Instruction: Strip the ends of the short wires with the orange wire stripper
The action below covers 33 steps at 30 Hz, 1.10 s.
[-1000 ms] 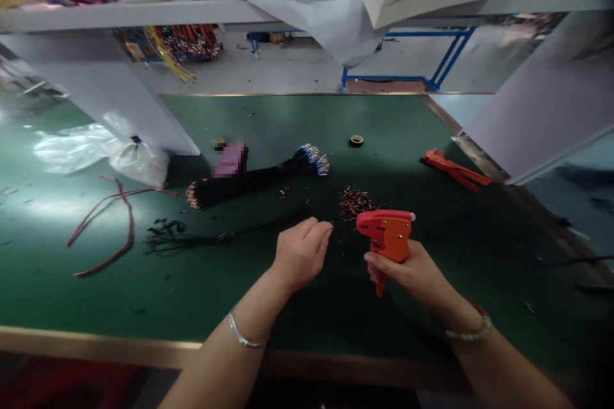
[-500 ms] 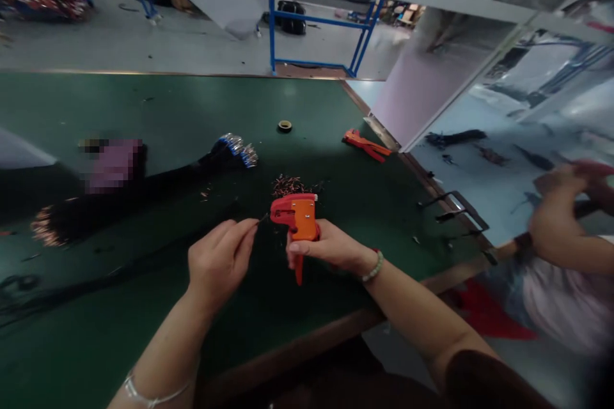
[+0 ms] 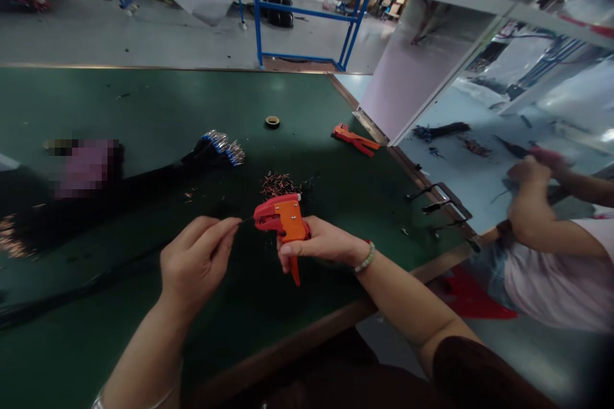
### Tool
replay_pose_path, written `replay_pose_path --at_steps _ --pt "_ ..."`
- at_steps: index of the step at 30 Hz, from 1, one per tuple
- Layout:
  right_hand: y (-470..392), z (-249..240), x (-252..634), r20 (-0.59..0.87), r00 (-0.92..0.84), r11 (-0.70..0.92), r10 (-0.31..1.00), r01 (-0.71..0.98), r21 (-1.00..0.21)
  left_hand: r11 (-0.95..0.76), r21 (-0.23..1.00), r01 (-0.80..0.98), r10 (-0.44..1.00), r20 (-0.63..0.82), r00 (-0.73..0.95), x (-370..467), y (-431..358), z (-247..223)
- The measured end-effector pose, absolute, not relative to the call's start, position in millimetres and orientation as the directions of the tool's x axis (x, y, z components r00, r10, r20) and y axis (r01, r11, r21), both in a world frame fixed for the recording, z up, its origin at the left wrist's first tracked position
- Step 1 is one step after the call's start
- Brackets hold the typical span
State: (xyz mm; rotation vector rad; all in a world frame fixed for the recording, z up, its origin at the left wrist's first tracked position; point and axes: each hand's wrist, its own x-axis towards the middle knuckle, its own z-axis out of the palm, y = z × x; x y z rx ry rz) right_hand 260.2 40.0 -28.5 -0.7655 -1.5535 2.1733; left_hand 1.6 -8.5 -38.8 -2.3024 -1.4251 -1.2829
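My right hand (image 3: 314, 246) is wrapped round the grip of a red and orange wire stripper (image 3: 281, 214), its jaws facing left. Between thumb and fingertips my left hand (image 3: 199, 259) pinches a thin black wire (image 3: 247, 220), whose end reaches the stripper's jaws. Just behind the tool lies a pile of short copper-coloured scraps (image 3: 281, 184). A thick bundle of black wires (image 3: 129, 195) stretches across the left of the green table (image 3: 192, 102), with bare copper ends on one side and blue and silver ends on the other.
A second wire stripper (image 3: 355, 139) lies toward the table's right edge, and a roll of tape (image 3: 272, 122) sits farther back. A black metal frame (image 3: 444, 201) stands at the right edge. Another person's arm (image 3: 542, 204) is at the neighbouring bench. Loose black wires (image 3: 81, 287) lie at left.
The view has shifted, so most things sit slightly farther left. The stripper's jaws have tilted a little, and my left hand is slightly farther from them, with more wire showing between.
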Motion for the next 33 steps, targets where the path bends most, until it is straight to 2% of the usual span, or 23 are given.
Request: replay_pose_path --at_steps 12,24,33 --pt "40.0 -30.2 260.2 -0.197 -0.821 -0.314 0.536 0.023 -0.949 -0.594 0.239 0.768 0.645 0.712 0.277 7.8 -10.0 -34.9" --pt "38.3 -27.0 260.0 -0.251 -0.779 -0.269 0.575 0.11 -0.957 -0.601 0.32 0.732 0.7 0.653 0.289 10.5 -15.0 -27.6" --pt "38.2 -27.7 258.9 -0.28 -0.765 -0.305 0.58 0.115 -0.945 -0.605 0.371 0.704 0.731 0.609 0.307 7.5 -17.8 -23.1"
